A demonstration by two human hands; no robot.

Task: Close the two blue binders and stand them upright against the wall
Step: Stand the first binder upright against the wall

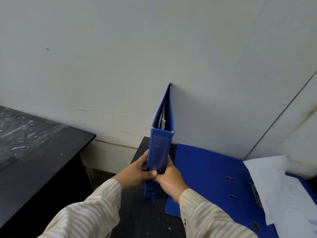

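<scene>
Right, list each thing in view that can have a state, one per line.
Upright binder: closed, standing on end, far edge at the wall, papers inside.
Second binder: open, lying flat on the table.
Loose papers: resting on the open binder's rings.
Left hand: gripping the upright binder's spine.
Right hand: gripping the same spine.

The scene is lit softly and evenly; no lamp is seen and no glare is found. The wall [120, 57] is rendered a dull grey-white and is darkened toward the upper corners. A faint, diffuse shadow is cast on it right of the binder [160, 148]. Straight lines are bowed near the frame edges by the wide lens. Slight softness is noted throughout, most at the lower edge.
</scene>
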